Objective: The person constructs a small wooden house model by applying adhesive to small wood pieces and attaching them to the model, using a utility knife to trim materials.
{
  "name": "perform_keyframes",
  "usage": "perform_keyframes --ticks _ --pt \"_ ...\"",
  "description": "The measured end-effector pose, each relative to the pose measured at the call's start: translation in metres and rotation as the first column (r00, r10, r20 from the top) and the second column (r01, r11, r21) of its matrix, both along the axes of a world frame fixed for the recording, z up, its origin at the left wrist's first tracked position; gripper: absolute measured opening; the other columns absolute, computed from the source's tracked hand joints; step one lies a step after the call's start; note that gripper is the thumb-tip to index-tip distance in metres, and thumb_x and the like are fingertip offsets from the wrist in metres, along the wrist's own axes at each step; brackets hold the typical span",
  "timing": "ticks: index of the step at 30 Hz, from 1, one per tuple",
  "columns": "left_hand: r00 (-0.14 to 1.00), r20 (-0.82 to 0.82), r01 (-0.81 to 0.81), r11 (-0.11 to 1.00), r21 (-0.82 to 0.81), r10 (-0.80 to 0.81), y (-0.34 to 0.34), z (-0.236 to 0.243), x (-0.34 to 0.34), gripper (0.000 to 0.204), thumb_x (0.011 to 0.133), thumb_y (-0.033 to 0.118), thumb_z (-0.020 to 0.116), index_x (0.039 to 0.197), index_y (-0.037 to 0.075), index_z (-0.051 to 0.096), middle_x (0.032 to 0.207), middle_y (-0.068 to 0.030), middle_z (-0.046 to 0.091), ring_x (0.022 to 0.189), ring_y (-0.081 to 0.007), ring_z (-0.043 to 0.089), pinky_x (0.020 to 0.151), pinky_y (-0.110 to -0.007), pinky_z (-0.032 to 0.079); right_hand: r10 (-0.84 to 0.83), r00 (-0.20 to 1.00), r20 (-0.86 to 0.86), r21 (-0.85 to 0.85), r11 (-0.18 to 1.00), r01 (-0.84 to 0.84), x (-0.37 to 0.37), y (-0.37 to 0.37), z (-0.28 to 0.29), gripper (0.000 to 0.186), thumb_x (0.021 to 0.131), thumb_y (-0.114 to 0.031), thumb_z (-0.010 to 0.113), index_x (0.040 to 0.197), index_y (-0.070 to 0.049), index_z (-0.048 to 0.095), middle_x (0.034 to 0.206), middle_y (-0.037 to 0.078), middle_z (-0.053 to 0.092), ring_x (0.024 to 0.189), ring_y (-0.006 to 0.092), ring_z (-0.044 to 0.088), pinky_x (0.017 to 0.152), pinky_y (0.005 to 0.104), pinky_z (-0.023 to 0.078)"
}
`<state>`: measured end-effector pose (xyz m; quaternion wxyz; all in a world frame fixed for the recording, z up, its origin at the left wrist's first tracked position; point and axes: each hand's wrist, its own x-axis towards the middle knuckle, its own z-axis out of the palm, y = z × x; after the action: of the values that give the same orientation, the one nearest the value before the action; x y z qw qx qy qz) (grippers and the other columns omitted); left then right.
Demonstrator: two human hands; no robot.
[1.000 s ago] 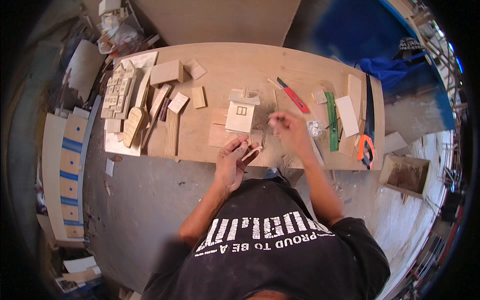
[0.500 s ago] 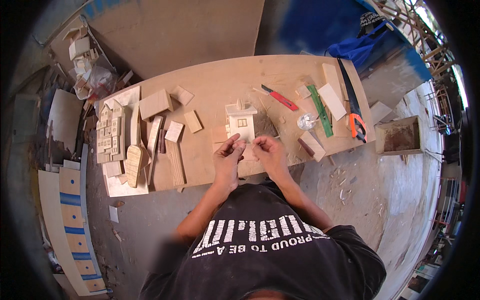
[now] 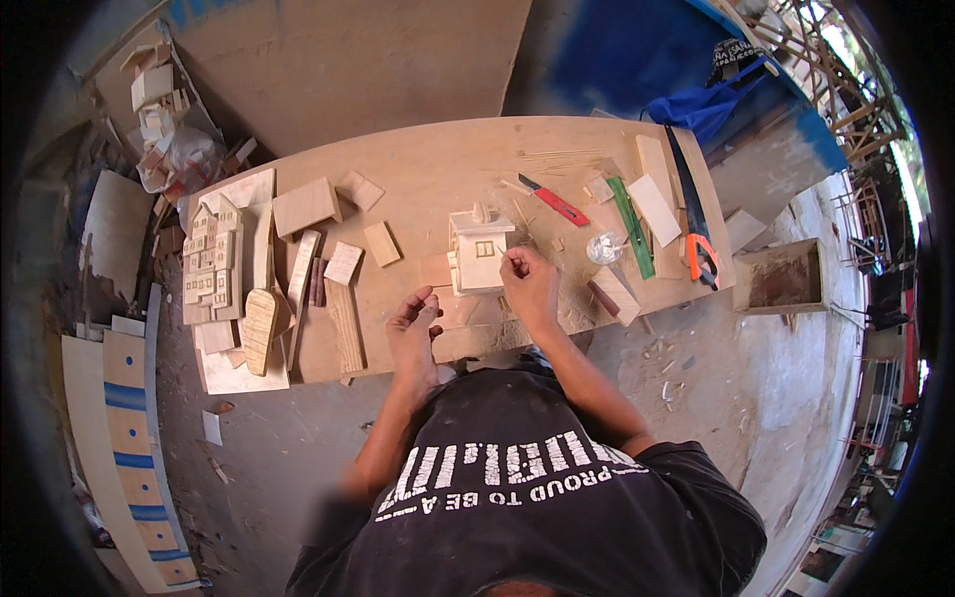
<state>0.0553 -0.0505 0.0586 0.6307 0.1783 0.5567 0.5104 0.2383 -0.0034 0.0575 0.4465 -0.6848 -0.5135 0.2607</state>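
Observation:
A small pale wooden model house (image 3: 479,254) stands upright near the table's front edge, with a framed window on its front wall. My right hand (image 3: 532,289) is at the house's right side, thumb and forefinger pinched beside the window. Whatever is in that pinch is too small to make out. Lower and to the left, my left hand (image 3: 415,333) hovers apart from the house, palm turned inward. Its fingers are loosely curled with gaps between them, and I see nothing in them.
On the wooden table (image 3: 438,159) lie a red utility knife (image 3: 559,204), a green strip (image 3: 634,231), a clear plastic item (image 3: 605,248) and an orange-handled handsaw (image 3: 700,254). Wood blocks and a larger model building (image 3: 212,259) occupy the left. A wooden box (image 3: 786,277) stands beyond the right end.
My hands were close together in front of the house. Now the right has moved up to the window, while the left has drawn away leftward and down.

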Motion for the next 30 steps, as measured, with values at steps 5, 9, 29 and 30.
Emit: perform_keyframes --ticks 5,9,29,30 --pt "1.0 0.017 -0.011 1.0 0.002 0.011 -0.002 -0.005 -0.007 0.026 0.09 0.015 0.07 0.114 0.008 0.066 0.095 0.0023 0.064 0.085 -0.0092 0.058 0.069 -0.026 0.043 0.04 0.994 -0.104 -0.024 0.999 -0.043 0.014 -0.007 -0.004 0.012 0.085 -0.004 0.067 0.095 0.002 0.07 0.076 0.011 0.067 0.062 0.0155 0.063 0.059 0.0299 0.049" --pt "1.0 0.013 -0.024 1.0 0.003 0.024 -0.005 -0.007 -0.012 0.024 0.09 0.015 0.07 0.113 0.008 0.066 0.097 0.0025 0.064 0.085 -0.0091 0.058 0.07 -0.026 0.044 0.191 0.98 -0.058 0.113 0.977 -0.183 0.029 -0.001 -0.003 0.016 0.088 -0.005 0.066 0.101 0.002 0.071 0.091 0.011 0.067 0.07 0.0162 0.064 0.063 0.0303 0.05" --pt "0.998 -0.004 -0.063 0.998 0.009 0.063 -0.013 -0.011 -0.023 0.024 0.089 0.015 0.071 0.111 0.007 0.066 0.098 0.0019 0.064 0.085 -0.0089 0.058 0.068 -0.025 0.043 0.337 0.937 -0.097 0.137 0.937 -0.323 0.033 0.017 -0.023 0.019 0.089 -0.007 0.068 0.105 0.004 0.071 0.093 0.007 0.064 0.076 0.012 0.063 0.064 0.0253 0.049" --pt "0.998 0.0 -0.059 0.998 0.01 0.059 -0.013 -0.011 -0.023 0.024 0.089 0.015 0.07 0.112 0.007 0.065 0.099 0.0018 0.064 0.086 -0.009 0.057 0.067 -0.025 0.043 0.336 0.936 -0.103 0.122 0.938 -0.323 0.033 0.018 -0.023 0.019 0.09 -0.007 0.068 0.106 0.003 0.071 0.092 0.007 0.064 0.075 0.0118 0.061 0.064 0.0245 0.048"
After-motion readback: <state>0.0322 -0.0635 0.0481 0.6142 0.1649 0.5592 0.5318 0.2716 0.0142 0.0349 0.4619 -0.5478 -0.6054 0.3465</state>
